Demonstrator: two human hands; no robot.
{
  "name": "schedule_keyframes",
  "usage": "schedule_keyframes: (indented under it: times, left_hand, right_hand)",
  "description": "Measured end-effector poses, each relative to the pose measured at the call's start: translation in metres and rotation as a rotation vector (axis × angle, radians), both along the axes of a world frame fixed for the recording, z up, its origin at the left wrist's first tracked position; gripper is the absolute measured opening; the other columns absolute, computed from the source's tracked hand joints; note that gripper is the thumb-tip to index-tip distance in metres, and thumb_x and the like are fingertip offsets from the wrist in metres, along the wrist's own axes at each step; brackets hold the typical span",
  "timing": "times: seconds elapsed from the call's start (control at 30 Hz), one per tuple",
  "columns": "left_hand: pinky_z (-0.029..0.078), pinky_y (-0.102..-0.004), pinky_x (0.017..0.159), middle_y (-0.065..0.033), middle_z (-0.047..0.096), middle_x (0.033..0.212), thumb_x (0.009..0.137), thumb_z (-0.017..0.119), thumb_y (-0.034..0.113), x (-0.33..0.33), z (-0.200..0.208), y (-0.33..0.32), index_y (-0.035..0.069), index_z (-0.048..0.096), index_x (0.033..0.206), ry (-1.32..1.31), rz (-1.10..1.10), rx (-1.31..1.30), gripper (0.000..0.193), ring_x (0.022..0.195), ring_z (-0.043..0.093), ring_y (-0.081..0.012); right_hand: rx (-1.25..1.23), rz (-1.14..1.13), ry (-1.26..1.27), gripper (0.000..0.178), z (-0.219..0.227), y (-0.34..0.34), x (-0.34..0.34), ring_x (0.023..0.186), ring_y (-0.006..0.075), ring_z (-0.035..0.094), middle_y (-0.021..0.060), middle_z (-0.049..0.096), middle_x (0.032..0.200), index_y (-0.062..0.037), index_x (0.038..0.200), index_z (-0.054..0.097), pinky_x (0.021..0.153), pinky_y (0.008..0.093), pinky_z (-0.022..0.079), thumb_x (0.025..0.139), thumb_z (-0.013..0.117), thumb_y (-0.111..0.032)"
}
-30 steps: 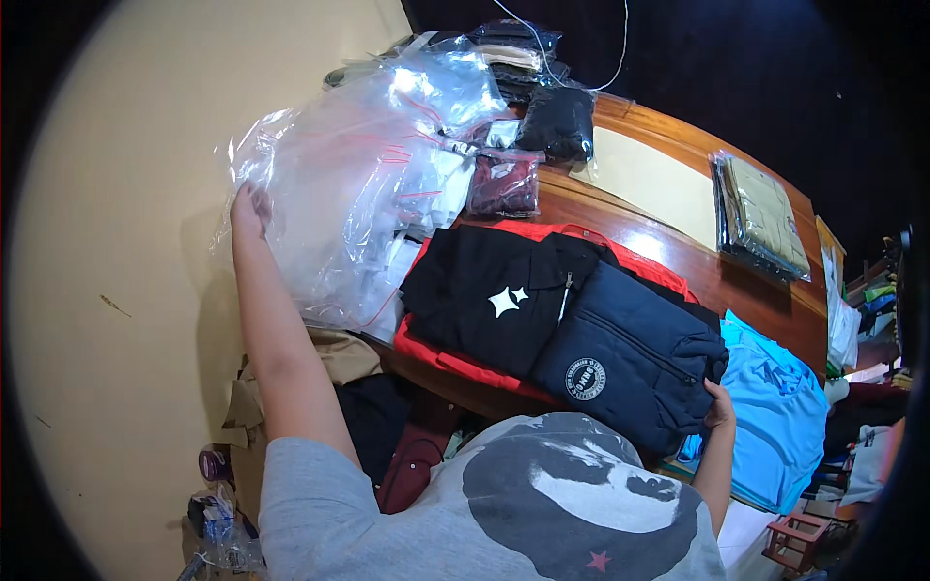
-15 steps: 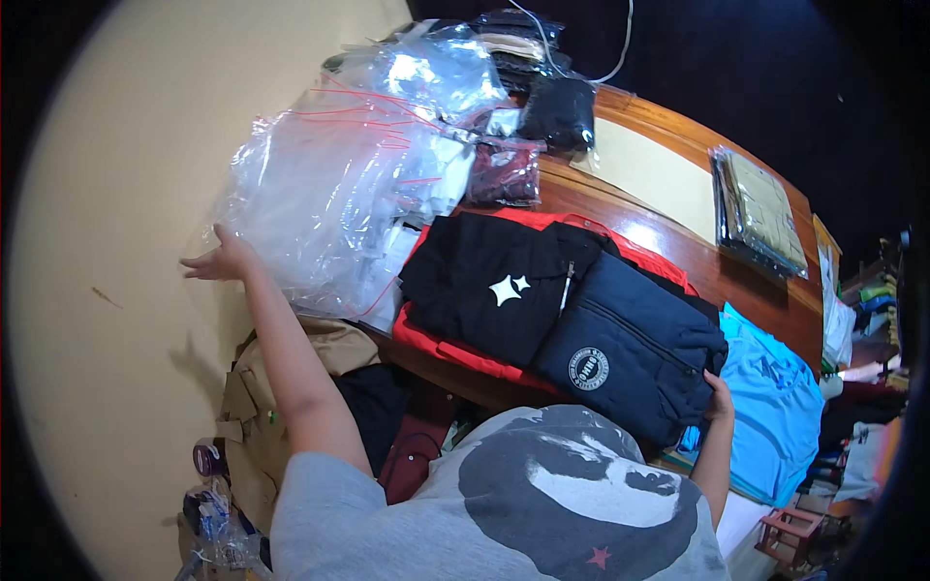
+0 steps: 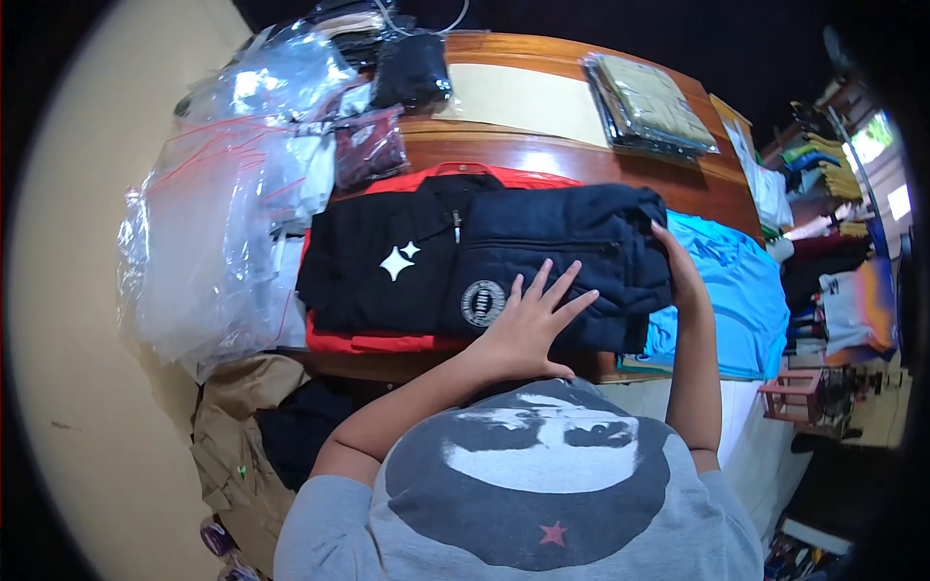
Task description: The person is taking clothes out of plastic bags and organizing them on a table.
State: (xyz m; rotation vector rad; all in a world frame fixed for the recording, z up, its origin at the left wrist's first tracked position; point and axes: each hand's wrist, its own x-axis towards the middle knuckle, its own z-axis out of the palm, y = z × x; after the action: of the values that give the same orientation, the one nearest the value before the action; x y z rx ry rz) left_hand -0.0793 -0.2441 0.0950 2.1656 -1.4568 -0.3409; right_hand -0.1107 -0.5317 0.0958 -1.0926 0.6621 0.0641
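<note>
left hand (image 3: pixel 528 324) flat on folded jacket (image 3: pixel 484 257) (black)

The near middle of the bench (image 3: pixel 542 155) was taken up by the folded dark jacket (image 3: pixel 504 261), with both hands on it. To its left, a heap of clear plastic bags (image 3: pixel 213 223) blocked the way. Far behind the jacket ran a bare strip of wood, bounded far right by a stack of packed garments (image 3: pixel 649 102). A blue shirt (image 3: pixel 736 290) closed the right side.
</note>
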Motion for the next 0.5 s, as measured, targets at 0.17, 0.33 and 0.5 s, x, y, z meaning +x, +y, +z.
schedule_keyframes:
  times: [0.17,0.33,0.5]
  left_hand:
    - [0.022,-0.0676,0.106,-0.02,0.013,0.158,0.069,0.081,0.037,-0.002,-0.007,-0.002,0.021,0.027,0.15,-0.093,0.182,-0.252,0.098,0.141,0.017,-0.0495]
    - [0.026,-0.0526,0.112,-0.0234,0.021,0.155,0.072,0.08,0.037,0.008,-0.009,0.019,0.011,0.021,0.151,-0.111,0.278,-0.437,0.103,0.14,0.027,-0.0445]
    - [0.027,-0.042,0.113,-0.0262,0.027,0.151,0.073,0.08,0.03,0.018,-0.019,0.05,-0.002,0.022,0.148,0.252,0.486,-0.685,0.1,0.138,0.033,-0.0389]
  right_hand:
    - [-0.046,-0.006,-0.164,0.067,0.058,0.051,0.0,0.116,0.0231,0.059,0.0126,0.057,0.132,-0.0034,0.138,0.046,0.101,0.0341,0.045,0.095,0.049,-0.055]
    - [-0.08,0.141,-0.406,0.068,0.072,0.086,0.019,0.123,0.0213,0.051,0.0098,0.048,0.14,-0.007,0.146,0.033,0.105,0.0315,0.038,0.097,0.047,-0.052]
    - [-0.659,0.483,-0.528,0.107,0.084,0.131,0.045,0.138,0.0369,0.034,0.0305,0.032,0.147,-0.0031,0.152,0.01,0.111,0.0382,0.028,0.078,0.074,-0.046]
